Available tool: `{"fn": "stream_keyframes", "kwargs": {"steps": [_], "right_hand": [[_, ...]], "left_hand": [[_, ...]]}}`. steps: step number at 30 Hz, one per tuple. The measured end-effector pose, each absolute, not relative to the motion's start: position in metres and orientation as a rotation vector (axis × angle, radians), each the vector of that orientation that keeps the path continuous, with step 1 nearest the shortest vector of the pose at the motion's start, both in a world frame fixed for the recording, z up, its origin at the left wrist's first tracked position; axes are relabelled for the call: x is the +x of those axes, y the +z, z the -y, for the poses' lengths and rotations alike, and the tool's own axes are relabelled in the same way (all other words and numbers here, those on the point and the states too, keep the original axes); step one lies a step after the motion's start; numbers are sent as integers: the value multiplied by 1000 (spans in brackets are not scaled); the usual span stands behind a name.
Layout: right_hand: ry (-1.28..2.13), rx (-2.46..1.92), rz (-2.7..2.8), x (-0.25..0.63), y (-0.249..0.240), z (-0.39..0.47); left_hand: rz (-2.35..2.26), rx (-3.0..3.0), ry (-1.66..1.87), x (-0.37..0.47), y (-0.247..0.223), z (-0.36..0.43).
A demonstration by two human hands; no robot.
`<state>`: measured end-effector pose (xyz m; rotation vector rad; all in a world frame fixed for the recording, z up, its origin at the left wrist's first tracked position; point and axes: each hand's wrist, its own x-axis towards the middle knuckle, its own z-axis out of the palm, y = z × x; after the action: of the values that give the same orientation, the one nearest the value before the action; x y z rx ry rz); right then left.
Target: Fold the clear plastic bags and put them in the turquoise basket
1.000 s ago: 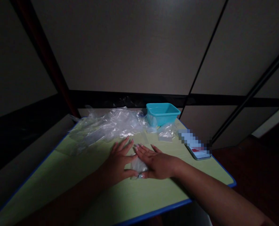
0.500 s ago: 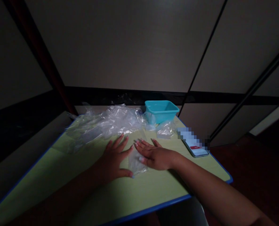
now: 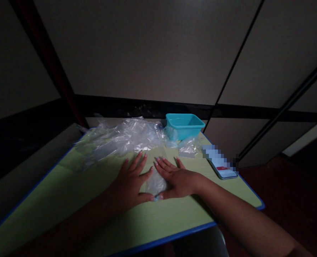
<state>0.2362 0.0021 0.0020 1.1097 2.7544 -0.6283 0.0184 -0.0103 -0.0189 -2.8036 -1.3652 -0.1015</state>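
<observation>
A small, thin plastic bag [image 3: 156, 184] lies on the green counter [image 3: 174, 218], in front of the blue tub [image 3: 185, 134] and a bit to its left, and it looks see-through, whitish and crinkly, with pale shine on its wrinkles. The left hand [image 3: 128, 184] and the right hand [image 3: 180, 181] are in front of the tub, flat with fingers spread, grasping nothing, and their thumb tips almost meet at the bag's near edge. Left of the tub sits a big shiny heap of clear plastic [image 3: 137, 135].
</observation>
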Motion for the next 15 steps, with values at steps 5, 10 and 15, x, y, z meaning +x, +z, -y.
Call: {"fn": "stream_keyframes", "kwargs": {"steps": [5,10,15], "right_hand": [[-691,1071,-2785,241,4,-4],[-1373,1349,-3069,251,18,-11],[-2907,1602,-2290,259,27,-23]], "left_hand": [[1400,-2885,-56,14,-18,9],[1269,-3010,-173,13,-12,10],[928,-3317,-168,13,-4,12]]}}
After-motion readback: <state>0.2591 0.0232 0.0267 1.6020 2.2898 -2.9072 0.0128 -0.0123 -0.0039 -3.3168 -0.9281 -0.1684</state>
